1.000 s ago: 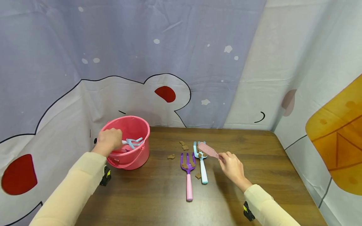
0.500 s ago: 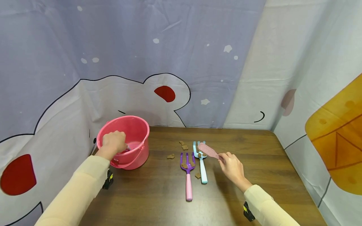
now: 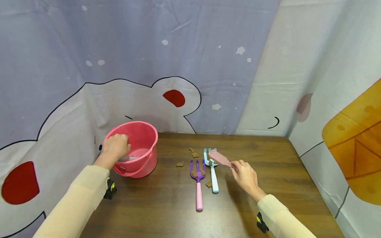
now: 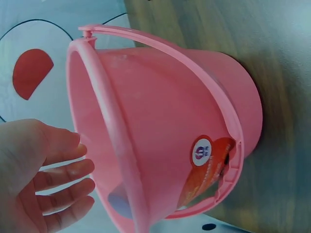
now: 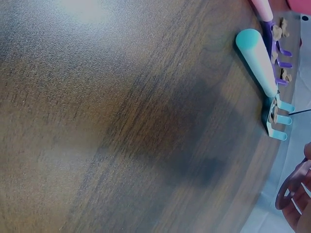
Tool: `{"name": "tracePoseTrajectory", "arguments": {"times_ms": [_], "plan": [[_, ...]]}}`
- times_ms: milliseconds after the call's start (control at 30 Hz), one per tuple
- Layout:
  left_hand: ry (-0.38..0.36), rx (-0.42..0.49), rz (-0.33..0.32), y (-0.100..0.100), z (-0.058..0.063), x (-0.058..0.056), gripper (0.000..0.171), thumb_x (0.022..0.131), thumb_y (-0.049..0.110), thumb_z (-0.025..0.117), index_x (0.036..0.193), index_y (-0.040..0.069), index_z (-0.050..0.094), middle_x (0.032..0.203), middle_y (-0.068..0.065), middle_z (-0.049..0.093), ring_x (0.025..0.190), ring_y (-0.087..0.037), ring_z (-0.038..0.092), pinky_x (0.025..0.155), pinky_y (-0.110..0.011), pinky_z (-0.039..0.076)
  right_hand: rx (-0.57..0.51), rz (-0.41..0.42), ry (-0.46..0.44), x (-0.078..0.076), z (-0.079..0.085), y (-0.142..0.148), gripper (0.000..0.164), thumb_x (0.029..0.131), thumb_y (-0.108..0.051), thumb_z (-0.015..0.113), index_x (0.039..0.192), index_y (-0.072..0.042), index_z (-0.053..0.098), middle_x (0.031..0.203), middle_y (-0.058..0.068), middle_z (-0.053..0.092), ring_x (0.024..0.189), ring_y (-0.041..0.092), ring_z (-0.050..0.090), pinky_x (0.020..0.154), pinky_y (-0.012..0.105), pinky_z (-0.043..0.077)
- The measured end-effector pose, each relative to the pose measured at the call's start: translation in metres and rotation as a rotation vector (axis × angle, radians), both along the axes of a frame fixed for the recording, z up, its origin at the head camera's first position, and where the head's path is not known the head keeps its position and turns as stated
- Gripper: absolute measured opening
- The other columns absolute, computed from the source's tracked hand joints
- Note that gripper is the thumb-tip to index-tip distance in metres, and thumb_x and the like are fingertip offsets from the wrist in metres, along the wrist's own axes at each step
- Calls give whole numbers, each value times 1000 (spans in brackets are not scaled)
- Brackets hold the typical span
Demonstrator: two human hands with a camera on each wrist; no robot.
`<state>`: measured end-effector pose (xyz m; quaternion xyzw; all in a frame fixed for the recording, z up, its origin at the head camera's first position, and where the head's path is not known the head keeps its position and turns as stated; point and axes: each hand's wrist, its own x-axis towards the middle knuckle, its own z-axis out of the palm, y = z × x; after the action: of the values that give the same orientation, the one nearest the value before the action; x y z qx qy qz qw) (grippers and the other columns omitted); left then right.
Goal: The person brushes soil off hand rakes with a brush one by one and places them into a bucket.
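L hand [image 3: 116, 145], fingers relaxed & holding nothing, has released the blue fork [image 3: 128, 158] gripped 1 s ago, its pale handle now inside the pink bucket [image 3: 143, 137], so that pc. appears placed, w/ R hand [image 3: 245, 175] gripping a pink tool [image 3: 218, 157] above tbl. [image 3: 166, 205]

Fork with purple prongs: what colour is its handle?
The handle is pink, clearest in the head view.

The head camera looks forward and down across the surface [image 3: 276, 172] to the curtain [image 3: 154, 49]. Rolled sideways, the left wrist camera faces the bucket [image 4: 160, 116] close up, the right looks down near the surface; the head view shares the bucket with one, forks [image 5: 256, 63] with the other.
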<state>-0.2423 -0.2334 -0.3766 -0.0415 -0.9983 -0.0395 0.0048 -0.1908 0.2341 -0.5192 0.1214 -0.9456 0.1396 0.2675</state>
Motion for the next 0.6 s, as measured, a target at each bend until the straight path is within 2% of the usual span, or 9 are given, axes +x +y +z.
{"name": "tracePoseTrajectory", "arguments": {"times_ms": [300, 600], "plan": [[63, 103, -27, 3, 10, 6, 14, 77, 18, 60, 83, 6, 62, 70, -7, 57, 61, -24, 51, 47, -38, 41, -3, -16, -4, -1, 1, 2, 23, 68, -15, 68, 90, -14, 66, 78, 1, 60, 68, 24, 57, 51, 39, 45], [144, 144, -48, 6, 24, 14, 14, 77, 21, 60, 85, 10, 61, 71, -4, 57, 64, -24, 51, 48, -38, 40, 4, -19, -1, -2, -1, 5, 23, 68, -16, 69, 90, -15, 65, 78, 2, 60, 68, 24, 57, 50, 39, 44]]}}
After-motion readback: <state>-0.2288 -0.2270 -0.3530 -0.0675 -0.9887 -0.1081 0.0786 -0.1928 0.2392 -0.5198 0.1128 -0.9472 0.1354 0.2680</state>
